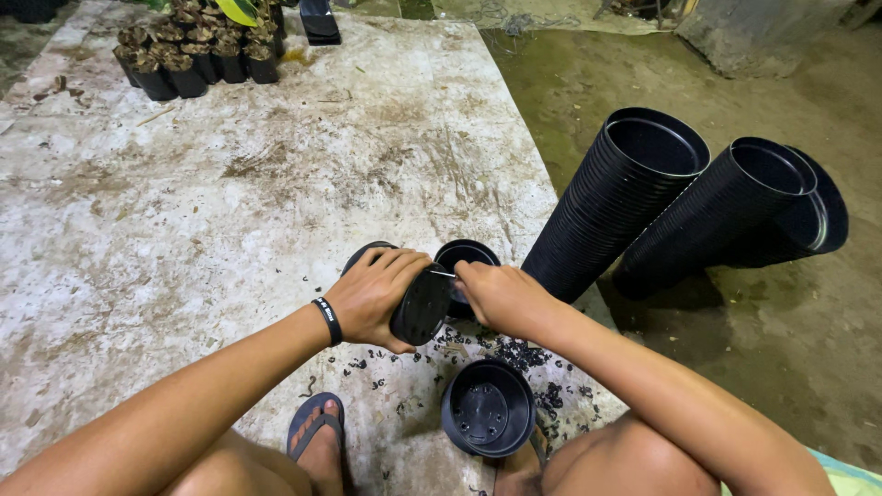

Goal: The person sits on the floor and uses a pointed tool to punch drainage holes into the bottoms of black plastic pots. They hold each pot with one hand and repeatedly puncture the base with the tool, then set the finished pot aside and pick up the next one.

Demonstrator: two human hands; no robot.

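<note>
We clench a black pot (418, 303) sideways in our left hand (372, 296) while our right hand (501, 296) grips a thin tool (444, 273) at its base, apparently mid-punching; next needs steady pressure.

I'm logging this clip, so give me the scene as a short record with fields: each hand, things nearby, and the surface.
left hand: grips a black pot held on its side
right hand: presses a thin tool at the pot's base
below: upright empty pot, black scraps around it
right: nested pot stacks lying on the ground
far left: filled pots
surface: stained sheet
</note>
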